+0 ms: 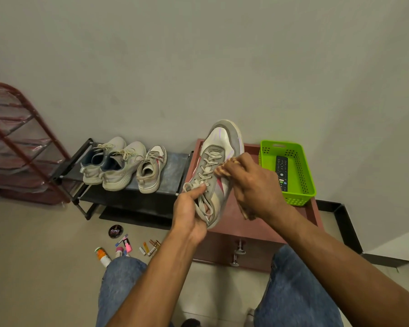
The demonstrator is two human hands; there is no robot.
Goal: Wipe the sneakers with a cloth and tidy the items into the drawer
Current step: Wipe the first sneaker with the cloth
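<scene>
Head view: sneaker [219, 161] held up over the drawer unit [236, 232] — left hand [190, 208] pinching heel and laces, right hand [253, 185] curled round cloth [224, 168]. Best to steady firmly, wipe along the side — avoid snagging laces

Home entryway or hall corner: low black metal shoe rack [128, 185] bearing three worn pale sneakers [124, 165], red tubular shoe stand [21, 142], reddish-brown wooden drawer unit [246, 234], lime-green perforated plastic basket [300, 171] holding a black remote control [281, 172], plain grey wall [198, 55].
</scene>
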